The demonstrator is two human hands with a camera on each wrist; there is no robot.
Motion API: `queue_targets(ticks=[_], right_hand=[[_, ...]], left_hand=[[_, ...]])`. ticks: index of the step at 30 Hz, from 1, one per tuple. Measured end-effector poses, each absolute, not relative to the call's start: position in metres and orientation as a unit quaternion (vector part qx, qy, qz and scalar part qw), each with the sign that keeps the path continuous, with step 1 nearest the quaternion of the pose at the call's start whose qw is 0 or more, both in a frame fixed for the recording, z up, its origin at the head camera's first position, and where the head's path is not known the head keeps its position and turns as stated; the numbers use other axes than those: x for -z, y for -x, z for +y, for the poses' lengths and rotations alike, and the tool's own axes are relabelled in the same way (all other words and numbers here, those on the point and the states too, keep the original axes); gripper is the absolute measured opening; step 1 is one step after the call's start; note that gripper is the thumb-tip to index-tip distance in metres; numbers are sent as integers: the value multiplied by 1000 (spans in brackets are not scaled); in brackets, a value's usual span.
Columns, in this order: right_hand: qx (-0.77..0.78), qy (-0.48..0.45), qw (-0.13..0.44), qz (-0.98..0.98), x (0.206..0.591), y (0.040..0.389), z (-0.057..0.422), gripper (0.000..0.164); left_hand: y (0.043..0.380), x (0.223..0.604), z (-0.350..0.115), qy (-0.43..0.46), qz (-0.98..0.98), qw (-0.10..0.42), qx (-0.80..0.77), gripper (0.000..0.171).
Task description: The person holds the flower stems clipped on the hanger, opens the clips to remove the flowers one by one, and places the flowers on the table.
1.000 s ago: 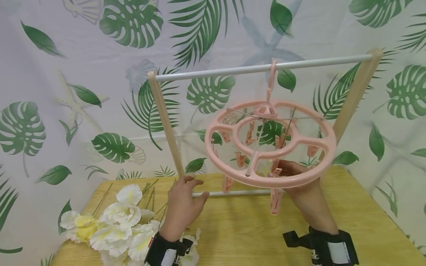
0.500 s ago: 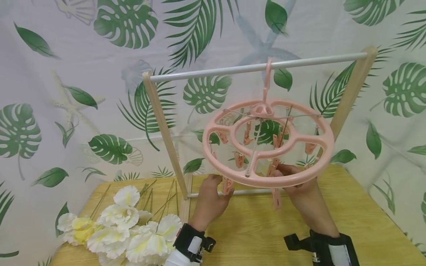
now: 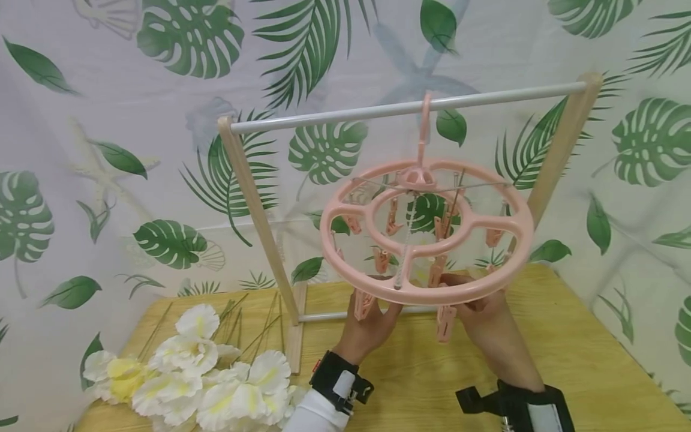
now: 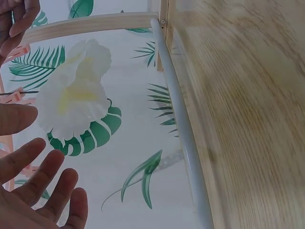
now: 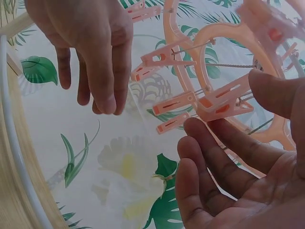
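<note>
A pink round clip hanger (image 3: 502, 282) hangs by its hook from the top rail of a frame, with several clothespins dangling below. My right hand (image 3: 488, 318) is under its near right side. In the right wrist view its thumb and fingers pinch a pink clothespin (image 5: 224, 102). My left hand (image 3: 369, 330) reaches under the front rim, behind a dangling clothespin (image 3: 364, 305). Its fingers (image 4: 52, 169) are spread and hold nothing. A white artificial flower (image 4: 76, 90) hangs below the hanger, its stem (image 3: 460, 183) rising through the ring.
The frame has wooden posts (image 3: 251, 192), a white top rail (image 3: 335, 117) and a low white bar (image 3: 324, 316). Several white and yellow artificial flowers (image 3: 221, 390) lie on the wooden table (image 3: 410, 390) at left. A leaf-patterned cloth (image 3: 335, 48) covers the wall behind.
My left hand has left the frame's left post and moved right, under the hanger's front rim and close to my right hand. The right hand stays under the hanger.
</note>
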State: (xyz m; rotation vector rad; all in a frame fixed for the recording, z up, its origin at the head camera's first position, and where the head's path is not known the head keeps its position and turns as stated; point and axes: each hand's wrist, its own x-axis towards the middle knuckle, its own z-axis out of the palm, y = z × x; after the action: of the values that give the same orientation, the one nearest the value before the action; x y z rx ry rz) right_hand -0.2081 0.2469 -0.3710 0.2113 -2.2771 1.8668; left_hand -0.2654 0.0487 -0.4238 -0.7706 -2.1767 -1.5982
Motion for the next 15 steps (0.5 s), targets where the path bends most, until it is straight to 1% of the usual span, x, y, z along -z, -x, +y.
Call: queue_targets(ticks=[6, 10, 15], right_hand=[[-642, -65, 125, -754, 373, 205, 239, 33], [-636, -73, 136, -756, 374, 202, 236, 31], [-621, -85, 155, -763, 373, 198, 239, 30]], left_hand=[[266, 423, 53, 267, -784, 188, 528, 27], [266, 424, 55, 278, -795, 206, 498, 23], [264, 425, 57, 285, -796, 206, 492, 22]])
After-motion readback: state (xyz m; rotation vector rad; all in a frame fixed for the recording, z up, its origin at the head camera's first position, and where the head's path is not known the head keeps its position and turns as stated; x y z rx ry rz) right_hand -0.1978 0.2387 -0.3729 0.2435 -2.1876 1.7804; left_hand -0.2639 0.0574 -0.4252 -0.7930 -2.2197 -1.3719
